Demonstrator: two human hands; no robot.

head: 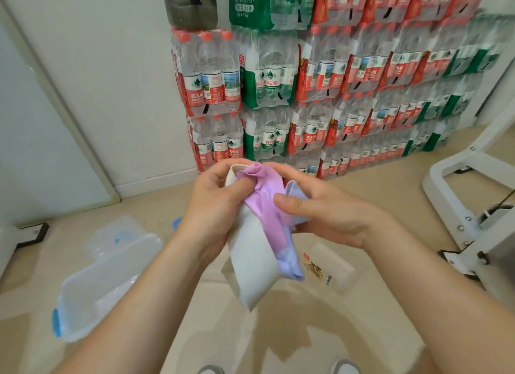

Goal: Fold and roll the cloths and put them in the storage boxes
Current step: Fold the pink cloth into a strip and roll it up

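Boxes [106,284] below cloths [255,265]; water pks [334,81] behind

The left hand [214,203] covers the top of the white cloth [253,262]. The blue cloth [289,265] mostly hides behind the purple cloth [267,203] and inside the right hand [320,214]. Far below both hands, two shoes [211,369] are cut off by the edge.

white cloth [252,265]: matt, soft fabric, thicker-looking than the others.
pink cloth [269,209]: thin, smooth fabric with a slight sheen, crumpled at the top.
blue cloth [292,266]: thin, smooth fabric, like the pink.
storage box [92,298]: clear glossy plastic, blue plastic clips.
small box [342,267]: clear plastic, printed label.
bottle packs [334,95]: glossy shrink film over clear plastic.
floor [292,340]: smooth, lightly reflective.
frame [451,203]: white painted metal, bolted.
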